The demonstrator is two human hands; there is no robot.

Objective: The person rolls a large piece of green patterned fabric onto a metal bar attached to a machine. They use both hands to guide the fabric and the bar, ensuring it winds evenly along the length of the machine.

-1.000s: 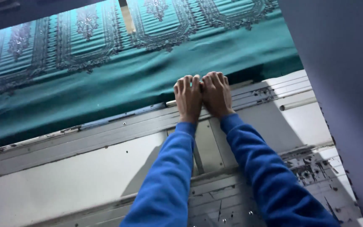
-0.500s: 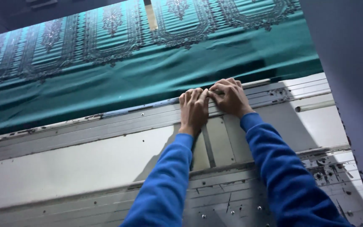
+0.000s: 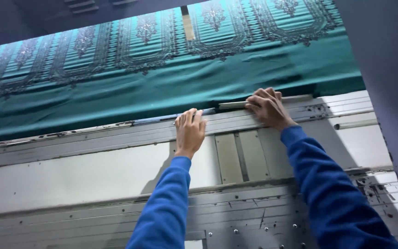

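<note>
Head view: since the earlier frame I note the hands have separated, the left hand (image 3: 190, 131) shifting left along the grey metal frame (image 3: 93, 138), which spreads the hold along the fabric edge. The left hand lies flat, fingers extended, pressing the rail where the green embroidered fabric (image 3: 162, 87) ends; the right hand (image 3: 267, 108) curls its fingers on a pale flat strip (image 3: 233, 104) there. Open rail runs left; a dark panel (image 3: 383, 69) closes the right.

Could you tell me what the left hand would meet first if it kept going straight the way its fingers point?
Probably the folded edge of the green embroidered fabric. The left hand lies on the grey metal rail, fingers pointing up toward that edge, just beyond the fingertips; depth is unclear.
</note>
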